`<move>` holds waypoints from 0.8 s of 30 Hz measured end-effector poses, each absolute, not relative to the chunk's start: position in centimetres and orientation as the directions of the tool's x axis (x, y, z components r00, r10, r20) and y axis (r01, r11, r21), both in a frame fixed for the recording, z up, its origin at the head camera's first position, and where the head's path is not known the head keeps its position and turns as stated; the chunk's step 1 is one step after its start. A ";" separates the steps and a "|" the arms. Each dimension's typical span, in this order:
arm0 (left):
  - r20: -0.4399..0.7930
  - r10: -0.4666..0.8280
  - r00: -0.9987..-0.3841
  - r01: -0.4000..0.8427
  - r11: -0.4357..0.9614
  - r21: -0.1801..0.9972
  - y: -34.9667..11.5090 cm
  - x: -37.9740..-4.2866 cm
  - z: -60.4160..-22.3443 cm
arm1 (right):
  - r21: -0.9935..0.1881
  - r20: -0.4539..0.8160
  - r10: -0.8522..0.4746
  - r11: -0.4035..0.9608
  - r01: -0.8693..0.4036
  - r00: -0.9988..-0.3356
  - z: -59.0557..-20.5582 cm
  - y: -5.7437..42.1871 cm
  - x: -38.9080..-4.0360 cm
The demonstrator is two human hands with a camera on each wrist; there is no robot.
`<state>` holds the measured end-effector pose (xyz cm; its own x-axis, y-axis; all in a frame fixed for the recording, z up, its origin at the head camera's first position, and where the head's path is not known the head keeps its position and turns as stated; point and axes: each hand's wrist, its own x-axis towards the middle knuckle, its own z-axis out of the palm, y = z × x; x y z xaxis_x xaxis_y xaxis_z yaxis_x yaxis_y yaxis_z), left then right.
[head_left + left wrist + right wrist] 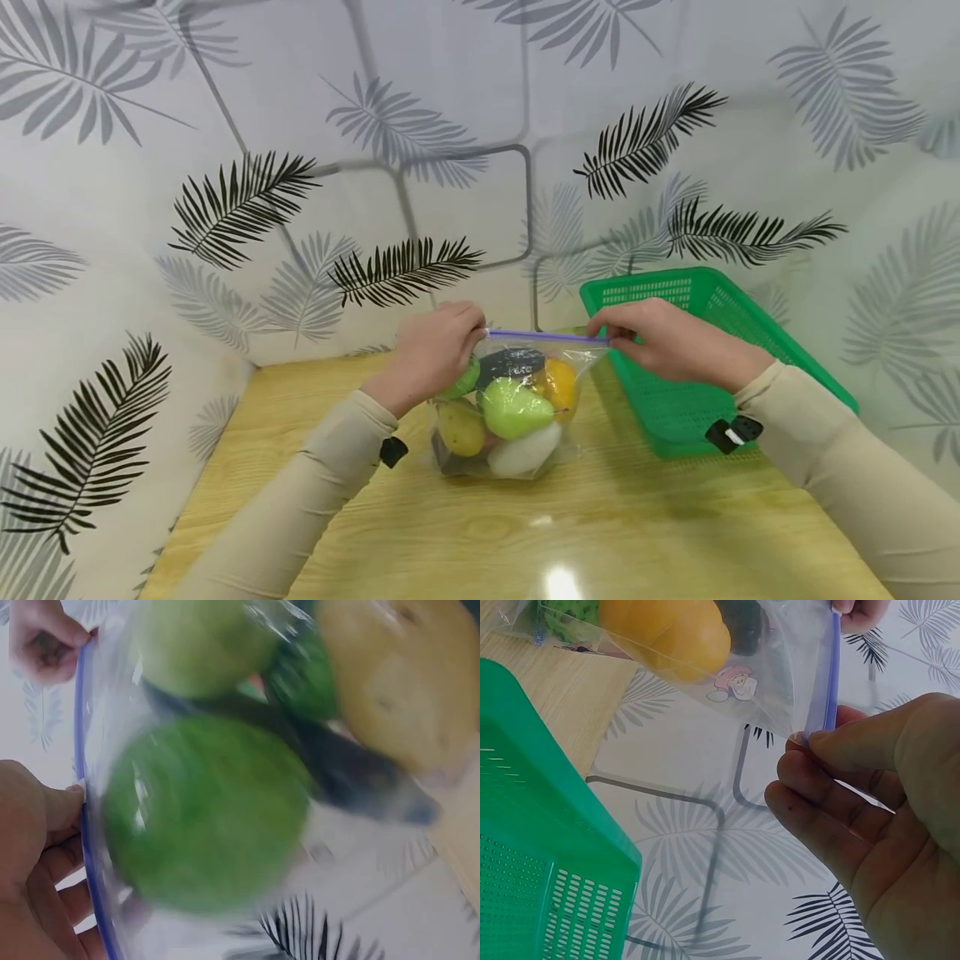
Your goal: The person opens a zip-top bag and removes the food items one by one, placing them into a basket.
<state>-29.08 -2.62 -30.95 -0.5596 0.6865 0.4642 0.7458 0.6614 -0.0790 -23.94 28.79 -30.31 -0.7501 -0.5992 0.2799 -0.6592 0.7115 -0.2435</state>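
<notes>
A clear zip bag [525, 467] with a purple zip strip [543, 336] stands on the table, filled with several fruits and vegetables. Inside it I see a green pear [516, 410], a yellow-brown potato-like piece [461, 427], an orange-yellow piece [561, 385], a white piece [525, 450] and a round green one [206, 814]. My left hand [438, 350] pinches the zip edge at the left part of the strip. At the right end of the strip, my right hand [663, 340] pinches the corner between thumb and forefinger. The dark piece behind the pear is partly hidden.
An open green plastic basket [795, 358] with perforated sides stands right of the bag, beneath my right forearm. The wood-grain table [450, 542] meets a leaf-patterned cloth backdrop [465, 108] behind and at the sides.
</notes>
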 end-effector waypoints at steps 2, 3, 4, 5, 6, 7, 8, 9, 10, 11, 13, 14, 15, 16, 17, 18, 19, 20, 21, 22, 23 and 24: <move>0.484 0.674 -0.559 0.742 0.666 -0.071 -4.1 -29.3 -31.0 | -0.243 0.280 -0.599 0.712 -0.659 -0.750 -30.3 28.6 -24.1; 0.492 0.669 -0.558 0.740 0.669 -0.070 -4.8 -29.5 -31.1 | -0.241 0.279 -0.598 0.714 -0.657 -0.752 -30.3 28.5 -24.1; 0.501 0.663 -0.556 0.738 0.671 -0.069 -5.4 -29.6 -31.1 | -0.242 0.278 -0.597 0.715 -0.656 -0.753 -30.3 28.5 -24.1; 0.506 0.659 -0.556 0.739 0.671 -0.063 -6.1 -29.6 -31.2 | -0.241 0.277 -0.595 0.717 -0.654 -0.755 -30.3 28.5 -24.1; 0.510 0.656 -0.557 0.738 0.672 -0.058 -6.6 -29.7 -31.2 | -0.239 0.275 -0.593 0.720 -0.652 -0.757 -30.3 28.4 -24.1; 0.512 0.652 -0.560 0.736 0.674 -0.054 -7.2 -29.8 -31.3 | -0.237 0.274 -0.593 0.722 -0.650 -0.757 -30.4 28.4 -24.1; 0.512 0.648 -0.564 0.733 0.678 -0.052 -7.7 -29.9 -31.3 | -0.236 0.274 -0.592 0.723 -0.650 -0.758 -30.4 28.4 -24.1; 0.514 0.646 -0.565 0.732 0.679 -0.049 -8.2 -29.9 -31.4 | -0.233 0.274 -0.590 0.725 -0.648 -0.760 -30.4 28.4 -24.0; 0.514 0.642 -0.568 0.731 0.681 -0.044 -8.6 -29.9 -31.4 | -0.228 0.277 -0.586 0.730 -0.645 -0.761 -30.4 28.4 -24.0; 0.518 0.637 -0.571 0.728 0.684 -0.039 -9.0 -30.0 -31.4 | -0.223 0.280 -0.581 0.734 -0.641 -0.764 -30.4 28.4 -24.0; 0.526 0.624 -0.578 0.720 0.693 -0.032 -9.8 -30.0 -31.4 | -0.217 0.286 -0.570 0.744 -0.632 -0.770 -30.4 28.4 -23.9; 0.531 0.616 -0.581 0.714 0.699 -0.029 -10.1 -30.0 -31.4 | -0.217 0.288 -0.564 0.749 -0.626 -0.774 -30.4 28.5 -23.9; 0.535 0.608 -0.586 0.709 0.704 -0.024 -10.4 -30.0 -31.4 | -0.216 0.290 -0.558 0.753 -0.621 -0.777 -30.5 28.5 -23.9; 0.540 0.601 -0.589 0.705 0.709 -0.019 -10.8 -30.0 -31.4 | -0.217 0.291 -0.556 0.754 -0.620 -0.779 -30.5 28.5 -23.9; 0.546 0.596 -0.589 0.703 0.711 -0.018 -11.0 -30.0 -31.4 | -0.221 0.292 -0.556 0.753 -0.620 -0.779 -30.5 28.5 -23.9; 0.549 0.595 -0.588 0.704 0.710 -0.015 -11.3 -30.0 -31.5 | -0.221 0.294 -0.555 0.752 -0.621 -0.778 -30.4 28.5 -23.9; 0.552 0.595 -0.584 0.709 0.705 -0.011 -11.4 -29.9 -31.5 | -0.222 0.295 -0.557 0.750 -0.623 -0.776 -30.4 28.5 -23.9; 0.555 0.597 -0.580 0.713 0.701 -0.008 -11.6 -29.9 -31.6 | -0.222 0.299 -0.560 0.747 -0.627 -0.773 -30.4 28.5 -23.9; 0.554 0.601 -0.576 0.721 0.693 -0.002 -11.7 -29.9 -31.7 | -0.223 0.303 -0.563 0.743 -0.631 -0.769 -30.4 28.4 -23.8; 0.554 0.604 -0.573 0.728 0.685 0.006 -11.7 -29.8 -31.7 | -0.225 0.305 -0.563 0.741 -0.633 -0.768 -30.3 28.4 -23.8; 0.552 0.607 -0.571 0.734 0.679 0.013 -11.8 -29.7 -31.8 | -0.225 0.309 -0.563 0.740 -0.634 -0.767 -30.3 28.4 -23.7; 0.549 0.609 -0.572 0.740 0.673 0.025 -11.8 -29.7 -31.9 | -0.224 0.311 -0.563 0.740 -0.635 -0.766 -30.3 28.4 -23.6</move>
